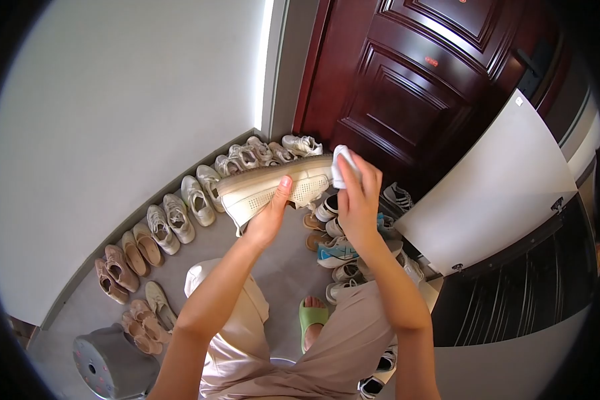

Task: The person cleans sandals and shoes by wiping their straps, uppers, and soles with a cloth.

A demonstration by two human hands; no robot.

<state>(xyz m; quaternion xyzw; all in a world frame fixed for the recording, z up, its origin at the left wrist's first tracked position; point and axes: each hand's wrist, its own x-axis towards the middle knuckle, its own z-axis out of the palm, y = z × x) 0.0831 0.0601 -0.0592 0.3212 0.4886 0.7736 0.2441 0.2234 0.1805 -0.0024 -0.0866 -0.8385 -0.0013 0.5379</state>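
A cream-coloured shoe (250, 200) with perforated sides is held up in front of me, turned on its side with the sole edge upward. My left hand (271, 217) grips it around the middle, thumb lying on the perforated side. At the shoe's right end, my right hand (359, 193) pinches a white cloth or wipe (341, 168) against the sole edge. The inside of the shoe and its far side are hidden.
Pairs of shoes (178, 217) line the left wall. More shoes, including a blue sneaker (338, 253), crowd the right side. A grey stool (115, 362) stands lower left. An open white cabinet door (493, 190) juts out at right, near the dark red door (407, 87).
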